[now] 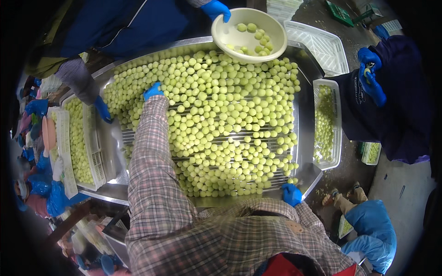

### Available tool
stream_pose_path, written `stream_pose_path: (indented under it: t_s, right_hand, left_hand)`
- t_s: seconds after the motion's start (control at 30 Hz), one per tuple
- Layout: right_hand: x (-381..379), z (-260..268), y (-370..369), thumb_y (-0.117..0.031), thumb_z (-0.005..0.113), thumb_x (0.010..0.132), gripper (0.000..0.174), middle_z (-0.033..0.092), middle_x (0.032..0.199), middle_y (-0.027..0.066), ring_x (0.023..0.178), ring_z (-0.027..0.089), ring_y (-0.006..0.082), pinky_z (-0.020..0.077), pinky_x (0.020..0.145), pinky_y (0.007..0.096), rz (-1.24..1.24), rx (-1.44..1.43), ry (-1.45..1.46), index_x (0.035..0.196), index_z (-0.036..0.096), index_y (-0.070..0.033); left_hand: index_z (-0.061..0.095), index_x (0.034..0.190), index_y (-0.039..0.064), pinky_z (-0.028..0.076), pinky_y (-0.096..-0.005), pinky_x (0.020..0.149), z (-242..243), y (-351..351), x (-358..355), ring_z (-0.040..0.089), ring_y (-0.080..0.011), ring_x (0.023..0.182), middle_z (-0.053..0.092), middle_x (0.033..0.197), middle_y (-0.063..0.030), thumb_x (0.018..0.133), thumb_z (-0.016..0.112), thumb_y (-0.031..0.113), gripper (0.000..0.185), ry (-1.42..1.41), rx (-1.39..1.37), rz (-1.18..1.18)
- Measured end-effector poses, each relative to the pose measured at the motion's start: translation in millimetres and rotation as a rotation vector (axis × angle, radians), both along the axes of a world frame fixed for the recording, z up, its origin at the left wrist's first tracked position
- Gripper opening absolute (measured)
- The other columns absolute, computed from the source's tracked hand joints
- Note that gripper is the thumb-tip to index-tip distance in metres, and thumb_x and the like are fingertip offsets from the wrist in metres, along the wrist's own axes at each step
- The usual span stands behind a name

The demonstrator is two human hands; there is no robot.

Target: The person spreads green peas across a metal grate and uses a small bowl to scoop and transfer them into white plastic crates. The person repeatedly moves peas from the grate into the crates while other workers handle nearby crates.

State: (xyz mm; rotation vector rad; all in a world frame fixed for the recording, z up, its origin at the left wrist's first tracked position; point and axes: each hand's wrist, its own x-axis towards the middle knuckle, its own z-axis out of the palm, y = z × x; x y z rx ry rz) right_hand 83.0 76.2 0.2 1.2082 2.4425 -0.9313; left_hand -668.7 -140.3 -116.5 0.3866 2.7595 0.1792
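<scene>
A broad layer of round pale-green fruits [221,114] covers the metal-barred sorting table [304,138] before me. My left hand [153,91], in a blue glove, reaches far across and touches fruits near the left end; its fingertips are partly hidden among them, so its grip is unclear. My right hand [291,194], also blue-gloved, rests at the near right corner of the table's metal edge. Its fingers look curled, and what they may hold is hidden. A few fruits [292,180] lie just beyond it.
Opposite, a co-worker's hand [217,9] grips a cream bowl [249,55] with fruits inside. That person's other hand [103,109] is at the table's left end. White crates [336,124] of fruit flank both ends. At right, another person's gloved hands [371,77] hold a small object.
</scene>
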Motion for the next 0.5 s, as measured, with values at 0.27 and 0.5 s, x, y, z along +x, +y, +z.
stream_pose_path:
  t_s: [0.27, 0.5]
  right_hand:
    - [-20.8, 12.6, -3.1, -0.018, 0.061, 0.09, 0.015, 0.072, 0.097, 0.0127, 0.089, 0.069, 0.0357, 0.0554, 0.078, 0.0455, -0.008, -0.033, 0.016, 0.1, 0.072, -0.016]
    - [-29.1, 21.9, -4.0, -0.02, 0.06, 0.09, 0.019, 0.072, 0.1, 0.013, 0.091, 0.07, 0.0351, 0.0559, 0.079, 0.044, -0.016, -0.071, -0.042, 0.104, 0.073, -0.017]
  left_hand:
    - [0.066, 0.114, 0.007, 0.055, -0.0417, 0.087, 19.3, -13.3, 29.6, 0.068, -0.0297, 0.097, 0.07, 0.109, -0.0162, 0.102, 0.056, 0.029, 0.027, 0.212, 0.226, 0.101]
    - [0.052, 0.14, 0.005, 0.051, -0.0402, 0.102, 232.3, 145.5, 72.8, 0.062, -0.0254, 0.115, 0.06, 0.135, -0.0163, 0.097, 0.071, 0.026, 0.052, 0.119, 1.117, -0.033]
